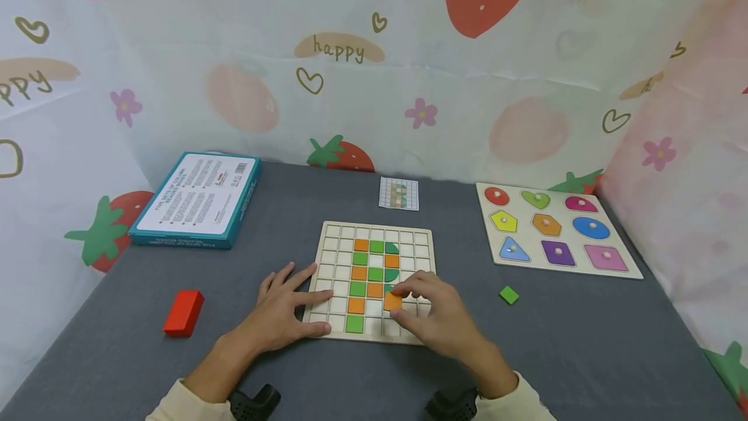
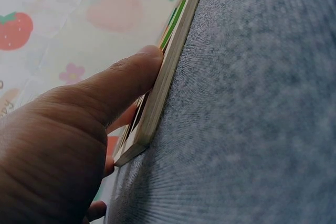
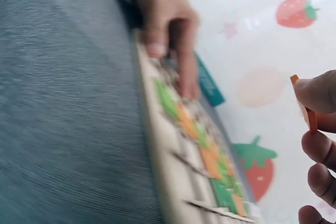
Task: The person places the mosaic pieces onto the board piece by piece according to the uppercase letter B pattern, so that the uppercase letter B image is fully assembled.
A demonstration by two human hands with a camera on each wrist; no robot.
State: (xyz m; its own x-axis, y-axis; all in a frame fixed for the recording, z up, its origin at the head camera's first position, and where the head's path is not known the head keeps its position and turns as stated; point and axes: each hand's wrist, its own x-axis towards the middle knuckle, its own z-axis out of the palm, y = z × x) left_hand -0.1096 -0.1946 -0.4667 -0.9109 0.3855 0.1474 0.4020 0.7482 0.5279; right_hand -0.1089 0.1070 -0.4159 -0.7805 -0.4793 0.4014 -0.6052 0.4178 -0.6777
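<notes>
A wooden grid board (image 1: 421, 252) lies on the table, with orange, green and dark green tiles in its middle columns. My left hand (image 1: 274, 317) rests on the board's left side, fingers spread; the left wrist view shows the thumb (image 2: 126, 85) on the board's edge (image 2: 152, 114). Above the lower part of the grid, my right hand (image 1: 438, 314) pinches an orange square tile (image 1: 393, 301) between thumb and fingers. In the right wrist view that tile (image 3: 312, 121) is seen nearly edge-on, raised off the board. Part of a dark green tile shows just behind it.
A small pattern card (image 1: 399, 194) lies beyond the board. To the right are a knobbed shape puzzle (image 1: 561, 262) and a loose green tile (image 1: 508, 295). A teal and white box (image 1: 199, 200) and a red block (image 1: 184, 312) lie to the left.
</notes>
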